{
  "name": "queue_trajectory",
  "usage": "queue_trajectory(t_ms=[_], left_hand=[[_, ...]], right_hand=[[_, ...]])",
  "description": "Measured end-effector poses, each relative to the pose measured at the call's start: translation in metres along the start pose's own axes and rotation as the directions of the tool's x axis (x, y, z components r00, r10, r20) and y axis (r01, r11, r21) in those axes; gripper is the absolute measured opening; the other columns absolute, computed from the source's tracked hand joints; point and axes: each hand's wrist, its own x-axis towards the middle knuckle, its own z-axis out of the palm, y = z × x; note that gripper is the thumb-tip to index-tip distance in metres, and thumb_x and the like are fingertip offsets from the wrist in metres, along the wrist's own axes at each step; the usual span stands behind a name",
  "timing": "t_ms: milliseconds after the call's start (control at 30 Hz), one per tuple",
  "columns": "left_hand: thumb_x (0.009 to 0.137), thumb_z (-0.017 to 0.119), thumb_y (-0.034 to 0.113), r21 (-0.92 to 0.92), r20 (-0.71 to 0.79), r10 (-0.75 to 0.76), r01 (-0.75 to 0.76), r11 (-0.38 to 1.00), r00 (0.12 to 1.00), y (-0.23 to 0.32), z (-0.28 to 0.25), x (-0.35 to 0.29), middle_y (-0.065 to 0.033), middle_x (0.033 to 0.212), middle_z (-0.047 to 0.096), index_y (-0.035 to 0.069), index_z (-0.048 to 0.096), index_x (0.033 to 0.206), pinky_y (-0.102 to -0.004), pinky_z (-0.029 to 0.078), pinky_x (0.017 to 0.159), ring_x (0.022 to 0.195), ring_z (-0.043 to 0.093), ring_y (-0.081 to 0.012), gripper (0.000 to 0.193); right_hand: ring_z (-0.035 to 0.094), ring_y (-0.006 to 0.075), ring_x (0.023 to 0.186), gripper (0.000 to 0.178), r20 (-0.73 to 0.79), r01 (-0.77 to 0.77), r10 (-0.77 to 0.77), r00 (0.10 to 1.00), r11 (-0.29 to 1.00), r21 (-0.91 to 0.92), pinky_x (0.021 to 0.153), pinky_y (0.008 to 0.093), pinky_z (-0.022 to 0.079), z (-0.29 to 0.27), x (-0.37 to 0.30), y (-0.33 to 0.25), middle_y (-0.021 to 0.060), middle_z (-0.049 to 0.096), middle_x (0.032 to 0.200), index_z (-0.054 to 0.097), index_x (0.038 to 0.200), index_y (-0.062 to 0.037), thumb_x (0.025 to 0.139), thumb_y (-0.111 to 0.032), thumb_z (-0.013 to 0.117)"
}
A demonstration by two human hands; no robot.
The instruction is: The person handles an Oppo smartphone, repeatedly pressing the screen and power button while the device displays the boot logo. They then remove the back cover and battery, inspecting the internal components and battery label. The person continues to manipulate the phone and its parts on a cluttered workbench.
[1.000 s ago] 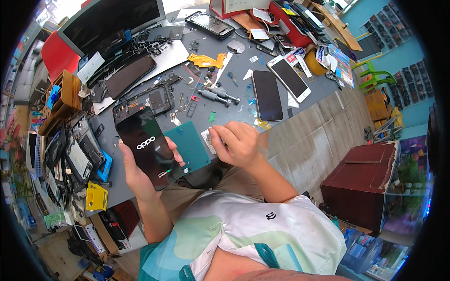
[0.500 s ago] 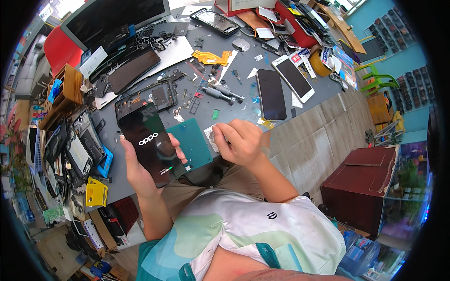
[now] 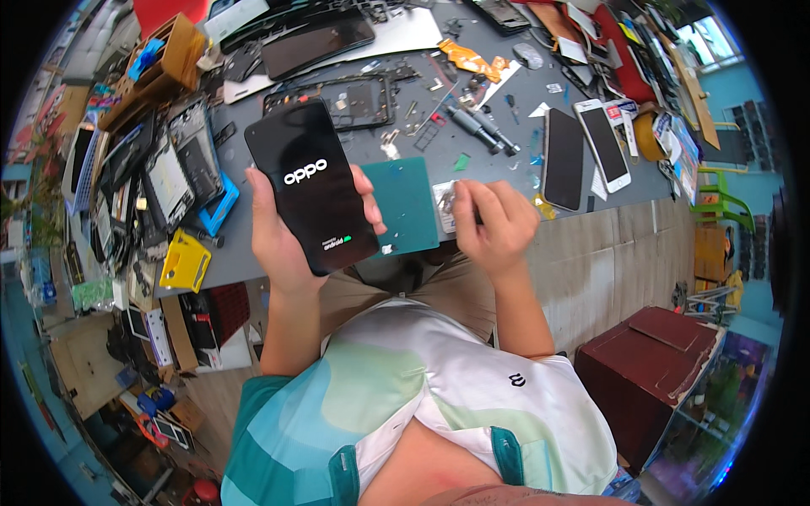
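Observation:
A black smartphone [image 3: 316, 198] with a lit logo on its dark screen rests in my left hand [image 3: 283, 240]. The thumb lies along one edge and the fingers wrap round the other. My right hand [image 3: 498, 221] is closed, thumb and forefinger pinched together, over a small pale card with silvery bits [image 3: 443, 207]. Whatever the pinch holds, if anything, is hidden. Between the hands, a green square mat [image 3: 405, 202] lies at the table's near edge. Just beyond the held phone is an opened phone frame [image 3: 359, 99] with bare inner parts.
A dark phone [image 3: 563, 160] and a white phone [image 3: 602, 139] lie to the right. Screwdrivers [image 3: 477, 126], an orange flex cable [image 3: 468, 59] and scattered small parts cover the middle. Stripped phone bodies [image 3: 173, 181] and a yellow holder [image 3: 186, 261] crowd the left edge.
The view has shifted, so the table sits higher and turned in the picture. My left hand keeps the phone, its screen still lit; my right hand stays pinched near the pale card.

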Motion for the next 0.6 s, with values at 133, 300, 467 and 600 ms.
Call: queue_trajectory(t_ms=[133,300,467,600], left_hand=[[0.113,0.025,0.068,-0.101,0.078,0.137,-0.129,0.987,0.988,0.003,-0.01,-0.001,-0.0253,0.117,0.06,-0.004,0.051,0.141,-0.052,0.065,0.072,0.09,0.07,-0.0359,0.082],[0.115,0.024,0.063,-0.131,0.03,0.223,-0.218,0.967,0.974,0.004,-0.011,-0.005,-0.024,0.122,0.058,0.003,0.046,0.149,-0.0501,0.064,0.074,0.091,0.067,-0.0345,0.073],[0.116,0.022,0.061,-0.102,0.017,0.303,-0.299,0.949,0.953,0.004,-0.015,-0.006,-0.0205,0.123,0.059,0.003,0.047,0.149,-0.0483,0.062,0.079,0.095,0.065,-0.0321,0.071],[0.116,0.022,0.062,-0.138,0.003,0.327,-0.324,0.936,0.945,0.003,-0.017,-0.007,-0.0195,0.124,0.059,0.003,0.048,0.148,-0.0483,0.06,0.082,0.098,0.063,-0.0313,0.072]], right_hand=[[0.057,0.0203,0.054,0.008,0.031,-0.034,0.033,0.999,0.999,0.031,0.049,0.0352,0.042,-0.001,0.002,-0.002,0.0033,0.064,0.074,0.077,0.091,-0.0072,0.087,-0.008,0.084],[0.064,0.0193,0.062,0.02,0.157,-0.216,0.198,0.968,0.97,0.11,0.055,0.0323,0.049,-0.004,0.012,-0.009,0.0051,0.068,0.084,0.079,0.103,-0.0061,0.087,-0.012,0.087],[0.069,0.0214,0.073,0.028,0.445,-0.361,0.24,0.863,0.909,0.21,0.059,0.0325,0.052,-0.012,0.051,-0.021,0.0074,0.07,0.096,0.08,0.114,-0.0067,0.089,-0.018,0.087],[0.068,0.0227,0.071,0.024,0.518,-0.336,0.148,0.843,0.896,0.29,0.064,0.0351,0.054,0.006,0.061,-0.024,0.0069,0.068,0.094,0.082,0.109,-0.0087,0.09,-0.022,0.086]])
